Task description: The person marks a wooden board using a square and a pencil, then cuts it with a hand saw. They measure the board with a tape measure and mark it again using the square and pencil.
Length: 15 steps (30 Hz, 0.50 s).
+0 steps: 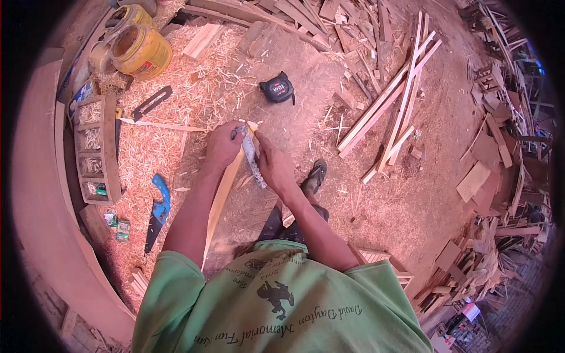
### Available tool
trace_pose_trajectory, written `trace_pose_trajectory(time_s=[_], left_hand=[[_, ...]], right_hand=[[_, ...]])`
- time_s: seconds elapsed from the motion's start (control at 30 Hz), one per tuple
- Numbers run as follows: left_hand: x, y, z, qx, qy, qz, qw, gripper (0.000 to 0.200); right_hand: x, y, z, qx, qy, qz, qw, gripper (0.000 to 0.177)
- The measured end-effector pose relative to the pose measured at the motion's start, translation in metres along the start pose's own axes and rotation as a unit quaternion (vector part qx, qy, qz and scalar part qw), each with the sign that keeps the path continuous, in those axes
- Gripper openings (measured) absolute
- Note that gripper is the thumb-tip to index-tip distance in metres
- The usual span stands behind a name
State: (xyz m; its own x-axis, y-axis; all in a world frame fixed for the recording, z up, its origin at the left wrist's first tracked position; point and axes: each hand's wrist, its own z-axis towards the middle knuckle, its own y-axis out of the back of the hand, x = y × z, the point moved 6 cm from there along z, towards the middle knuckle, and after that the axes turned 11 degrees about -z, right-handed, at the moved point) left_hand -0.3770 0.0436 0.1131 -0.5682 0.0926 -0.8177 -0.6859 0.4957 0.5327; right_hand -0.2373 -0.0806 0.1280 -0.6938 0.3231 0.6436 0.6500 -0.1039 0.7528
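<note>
My left hand (223, 145) is closed around the upper end of a worn, speckled metal try square (253, 162), pressing it to a long, narrow wooden strip (220, 200). The strip runs from under my hands down toward my left side. My right hand (274, 163) rests against the square's other edge, fingers pinched near the strip's pale yellow end. What those fingers hold, if anything, is too small to make out. A black tape measure (277, 88) lies on the work surface beyond my hands.
At left are a blue-handled saw (158, 209), a dark slotted metal piece (152, 103), a wooden frame (109, 150) and a yellow bucket (141, 53) among shavings. Long wooden strips (394, 100) lie crossed at right. Scrap wood (477, 247) is piled along the far right.
</note>
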Motion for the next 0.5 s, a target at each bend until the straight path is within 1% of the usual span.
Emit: trace_pose_trajectory(time_s=[0.1,0.2,0.3,0.4,0.5], left_hand=[[0.002,-0.001,0.0,-0.001,0.0,-0.012,1.0,0.034],[0.004,-0.002,0.0,0.001,-0.001,-0.022,1.0,0.034],[0.008,-0.002,0.0,-0.003,-0.006,-0.016,1.0,0.034],[-0.001,0.0,0.0,0.02,0.04,0.021,0.999,0.035],[0.005,-0.002,0.001,0.022,0.033,0.018,0.999,0.036]], right_hand=[[-0.001,-0.006,-0.002,0.017,0.003,-0.017,1.0,0.052],[0.002,0.001,0.001,0.053,0.015,-0.043,0.998,0.057],[0.008,0.024,0.002,0.072,0.044,-0.055,0.995,0.053],[-0.01,0.022,-0.015,0.163,0.134,-0.131,0.969,0.043],[-0.006,0.049,-0.018,0.196,0.053,-0.035,0.979,0.037]])
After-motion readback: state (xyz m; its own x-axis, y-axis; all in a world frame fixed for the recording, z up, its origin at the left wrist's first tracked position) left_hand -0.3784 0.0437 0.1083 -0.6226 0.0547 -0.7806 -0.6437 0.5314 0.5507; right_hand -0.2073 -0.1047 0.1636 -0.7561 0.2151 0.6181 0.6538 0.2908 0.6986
